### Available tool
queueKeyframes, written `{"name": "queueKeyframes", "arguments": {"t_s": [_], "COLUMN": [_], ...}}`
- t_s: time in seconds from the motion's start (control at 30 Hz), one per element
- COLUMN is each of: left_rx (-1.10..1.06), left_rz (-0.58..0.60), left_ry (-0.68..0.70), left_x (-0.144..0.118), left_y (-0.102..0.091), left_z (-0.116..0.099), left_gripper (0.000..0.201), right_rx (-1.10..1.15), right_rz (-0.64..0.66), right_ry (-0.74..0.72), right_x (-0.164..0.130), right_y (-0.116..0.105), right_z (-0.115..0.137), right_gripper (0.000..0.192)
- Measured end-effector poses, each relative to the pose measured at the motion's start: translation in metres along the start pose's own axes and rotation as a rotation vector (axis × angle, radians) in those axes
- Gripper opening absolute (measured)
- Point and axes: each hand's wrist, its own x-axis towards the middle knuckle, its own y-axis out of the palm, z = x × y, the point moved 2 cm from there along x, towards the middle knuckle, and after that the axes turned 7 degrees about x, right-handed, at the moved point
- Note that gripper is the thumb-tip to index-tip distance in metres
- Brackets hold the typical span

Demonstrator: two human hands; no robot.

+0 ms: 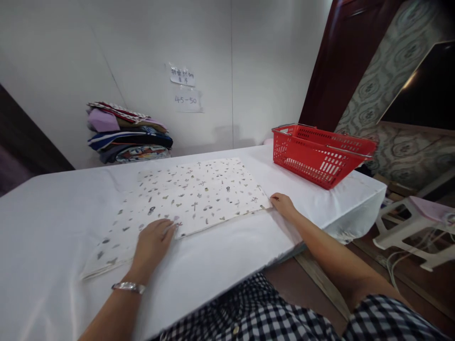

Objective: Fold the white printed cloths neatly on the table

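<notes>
A white cloth (213,189) printed with small grey and green motifs lies spread in a folded layer on the white-covered table. At its front edge, left of the middle, my left hand (155,239) rests with thumb and fingers drawn together on the fabric; a silver bracelet circles that wrist. My right hand (282,205) pinches the cloth's front right corner, its fingertips closed on the edge. Along the front, the cloth's edge is not straight: its left part reaches nearer to me than its right part. The fabric beneath my left palm is hidden.
A red plastic basket (313,156) with metal handles stands on the table's right end. A stack of folded fabrics (130,135) sits at the back left by the wall. Paper signs (185,100) hang on the wall. A white stool (415,227) is on the right.
</notes>
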Motion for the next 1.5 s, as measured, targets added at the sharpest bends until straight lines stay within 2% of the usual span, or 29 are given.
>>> {"name": "queueKeyframes", "arguments": {"t_s": [0.17, 0.27, 0.4, 0.53, 0.63, 0.73, 0.83, 1.0, 1.23, 1.4, 1.5], "left_rx": [-0.054, -0.047, -0.051, -0.063, -0.068, -0.080, -0.086, -0.102, -0.158, -0.112, -0.086], "left_rz": [0.056, 0.113, 0.126, 0.126, 0.127, 0.136, 0.133, 0.116, 0.129, 0.058, 0.035], "left_ry": [0.167, 0.211, 0.213, 0.222, 0.240, 0.259, 0.320, 0.395, 0.337, 0.343, 0.374], "left_x": [-0.003, -0.005, -0.007, -0.008, -0.007, -0.004, 0.000, 0.006, 0.013, 0.011, 0.008], "left_y": [0.009, 0.016, 0.020, 0.018, 0.014, 0.013, 0.019, 0.029, 0.028, 0.033, 0.036], "left_z": [-0.019, -0.018, -0.014, -0.017, -0.024, -0.033, -0.043, -0.060, -0.073, -0.073, -0.075], "left_gripper": [0.045, 0.046, 0.045, 0.044, 0.043, 0.040, 0.037, 0.031, 0.030, 0.028, 0.026], "right_rx": [-0.051, -0.098, -0.117, -0.088, -0.018, 0.000, -0.042, -0.025, 0.054, 0.098, 0.067], "right_rz": [0.046, 0.055, 0.029, -0.011, -0.023, 0.060, 0.118, 0.104, 0.020, -0.120, -0.115], "right_ry": [0.043, 0.058, 0.028, -0.125, -0.411, -0.650, -0.747, -0.905, -0.966, -0.941, -0.948], "right_x": [0.016, 0.020, 0.014, -0.006, -0.026, -0.039, -0.041, -0.030, -0.023, -0.026, -0.027], "right_y": [0.004, 0.007, 0.005, 0.001, 0.003, 0.010, 0.018, 0.031, 0.047, 0.048, 0.048], "right_z": [0.009, 0.013, 0.014, 0.014, 0.019, 0.028, 0.041, 0.060, 0.061, 0.062, 0.063], "right_gripper": [0.026, 0.023, 0.022, 0.024, 0.023, 0.024, 0.024, 0.022, 0.020, 0.023, 0.022]}}
